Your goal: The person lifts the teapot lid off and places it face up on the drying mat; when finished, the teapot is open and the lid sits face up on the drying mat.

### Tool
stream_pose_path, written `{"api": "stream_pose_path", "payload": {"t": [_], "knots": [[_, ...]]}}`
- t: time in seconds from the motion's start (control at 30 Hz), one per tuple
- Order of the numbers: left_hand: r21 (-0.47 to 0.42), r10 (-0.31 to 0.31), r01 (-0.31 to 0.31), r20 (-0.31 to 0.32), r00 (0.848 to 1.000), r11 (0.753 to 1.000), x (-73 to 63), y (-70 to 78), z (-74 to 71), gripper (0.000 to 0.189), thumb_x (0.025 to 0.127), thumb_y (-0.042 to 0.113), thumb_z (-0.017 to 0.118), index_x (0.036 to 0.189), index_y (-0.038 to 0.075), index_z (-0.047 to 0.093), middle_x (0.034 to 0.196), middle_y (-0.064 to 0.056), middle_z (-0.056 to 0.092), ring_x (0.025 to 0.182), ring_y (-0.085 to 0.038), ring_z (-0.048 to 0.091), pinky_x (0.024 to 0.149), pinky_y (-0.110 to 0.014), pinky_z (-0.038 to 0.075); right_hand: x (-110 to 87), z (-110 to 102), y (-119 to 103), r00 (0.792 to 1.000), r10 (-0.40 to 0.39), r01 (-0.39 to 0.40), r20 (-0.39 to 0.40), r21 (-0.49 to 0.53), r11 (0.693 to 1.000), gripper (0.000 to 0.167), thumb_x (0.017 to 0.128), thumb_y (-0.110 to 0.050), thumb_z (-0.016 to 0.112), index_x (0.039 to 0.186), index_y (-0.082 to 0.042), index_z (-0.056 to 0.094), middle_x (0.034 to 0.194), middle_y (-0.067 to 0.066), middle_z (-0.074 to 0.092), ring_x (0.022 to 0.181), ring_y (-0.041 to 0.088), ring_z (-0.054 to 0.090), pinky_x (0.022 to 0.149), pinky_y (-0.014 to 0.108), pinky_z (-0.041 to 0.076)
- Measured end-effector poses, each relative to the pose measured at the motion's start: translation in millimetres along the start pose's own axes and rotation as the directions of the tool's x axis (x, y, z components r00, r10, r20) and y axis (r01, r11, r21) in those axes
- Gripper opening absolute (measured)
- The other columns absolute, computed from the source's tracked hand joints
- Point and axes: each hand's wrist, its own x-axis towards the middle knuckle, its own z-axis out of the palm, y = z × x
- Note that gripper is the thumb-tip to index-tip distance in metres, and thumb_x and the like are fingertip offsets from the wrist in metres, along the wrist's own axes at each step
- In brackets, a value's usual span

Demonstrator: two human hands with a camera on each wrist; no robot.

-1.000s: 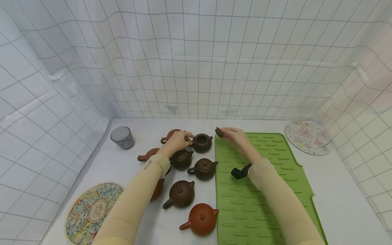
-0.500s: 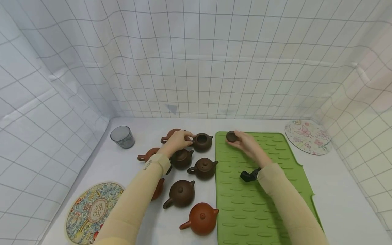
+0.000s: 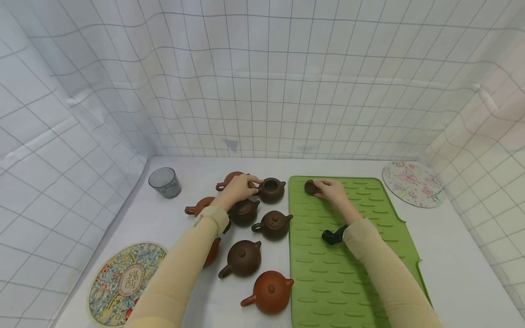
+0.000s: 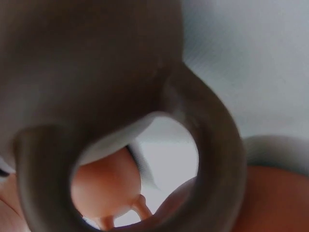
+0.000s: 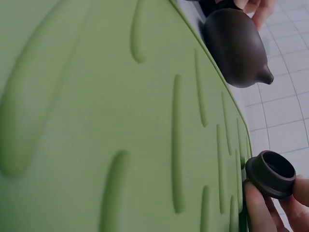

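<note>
At the back of the table stands a dark brown teapot without its lid, its round mouth showing. My left hand pinches that teapot's handle, whose loop fills much of the left wrist view. Over the back left corner of the green mat, my right hand grips a small dark brown teapot lid between thumb and fingers. The right wrist view shows the lid bottom up, its hollow collar facing upward, close over the mat.
Several lidded teapots, dark brown and reddish, stand left of the mat and around my left forearm. A grey glass is at the back left. Round patterned mats lie at front left and back right.
My right hand has carried the lid rightward from the mat's left edge onto its back corner, turning it bottom up and lowering it slightly. My left hand has stayed on the teapot handle.
</note>
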Motion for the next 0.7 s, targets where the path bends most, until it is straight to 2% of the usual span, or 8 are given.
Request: {"api": "stream_pose_path", "payload": {"t": [0.23, 0.43, 0.7], "knots": [[0.005, 0.011, -0.011, -0.009, 1.0, 1.0, -1.0, -1.1, 0.5, 0.035, 0.096, 0.012, 0.065, 0.131, 0.013, 0.065, 0.108, -0.011, 0.072, 0.098, -0.023, 0.066, 0.089, -0.038, 0.052, -2.3, 6.8, -0.3, 0.995, -0.07, 0.059, -0.072, -0.146, 0.988, 0.045, 0.102, -0.028, 0.055, 0.134, 0.003, 0.058, 0.137, 0.025, 0.056, 0.119, 0.036, 0.061, 0.094, 0.035, 0.054], [0.026, 0.017, -0.017, -0.024, 1.0, 1.0, 0.3, -1.9, 1.6, 0.035, 0.096, 0.012, 0.065, 0.13, 0.013, 0.065, 0.109, -0.011, 0.072, 0.1, -0.023, 0.066, 0.09, -0.038, 0.051, -3.5, 9.3, -0.2, 0.982, -0.128, 0.083, -0.137, -0.295, 0.952, 0.04, 0.103, -0.03, 0.054, 0.128, 0.0, 0.064, 0.127, 0.024, 0.064, 0.107, 0.035, 0.067, 0.09, 0.04, 0.055], [0.019, 0.017, -0.016, -0.024, 1.0, 1.0, -0.1, 0.8, -1.2, 0.035, 0.095, 0.012, 0.065, 0.13, 0.013, 0.065, 0.109, -0.011, 0.072, 0.099, -0.023, 0.066, 0.091, -0.039, 0.051, -3.4, 7.3, -3.6, 0.982, -0.129, 0.08, -0.137, -0.319, 0.944, 0.039, 0.104, -0.024, 0.05, 0.129, 0.003, 0.061, 0.126, 0.026, 0.063, 0.107, 0.036, 0.066, 0.087, 0.038, 0.055]]}}
